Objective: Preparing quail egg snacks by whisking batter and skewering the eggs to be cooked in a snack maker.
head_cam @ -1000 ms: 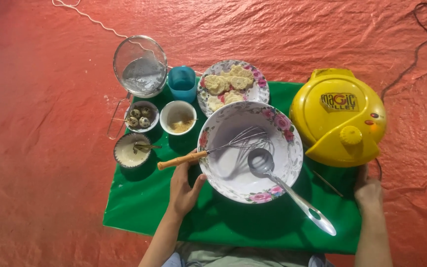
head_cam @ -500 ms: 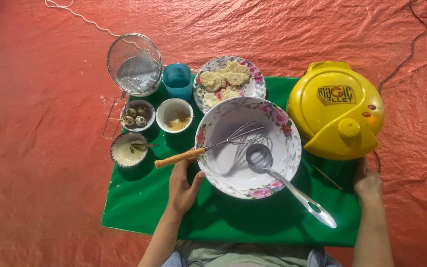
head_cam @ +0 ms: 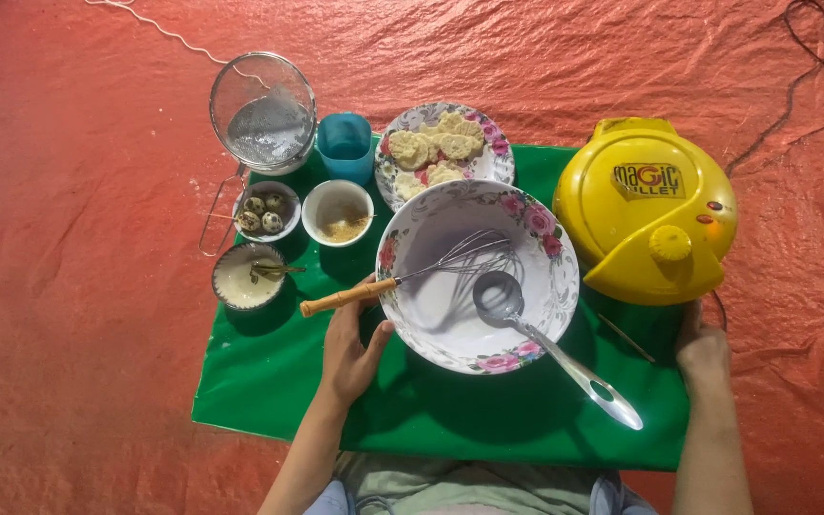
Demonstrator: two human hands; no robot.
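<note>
Floral mixing bowl (head_cam: pixel 431 315), white inside with pink roses on the rim, centre of the frame on my green mat (head_cam: pixel 269 381); holds a wire whisk (head_cam: pixel 402 278) whose wooden handle juts over the left rim, and a steel ladle (head_cam: pixel 550 348) with its handle pointing to the lower right. Yellow domed electric cooker (head_cam: pixel 646 210), lid shut, right of the bowl. Red tarpaulin (head_cam: pixel 78 286) under everything. Mesh sieve (head_cam: pixel 264 114), upper left. Patterned plate (head_cam: pixel 493 162) of pale cakes, top centre, partly behind the bowl. Blue cup (head_cam: pixel 345 143) beside the sieve. Three small bowls at left: speckled quail eggs (head_cam: pixel 264 212), brown granules (head_cam: pixel 338 215), cream liquid with a spoon (head_cam: pixel 245 277). My left hand (head_cam: pixel 355 348) rests open, fingers loosely spread, at the bowl's lower left rim just under the whisk handle, gripping nothing. My right hand (head_cam: pixel 703 348) lies at the mat's right edge below the cooker; whether it is curled or flat I cannot tell. Handling note, my judgement: steadying goes best with the palm kept against the rim, clear of the whisk handle so it is not tipped out.
</note>
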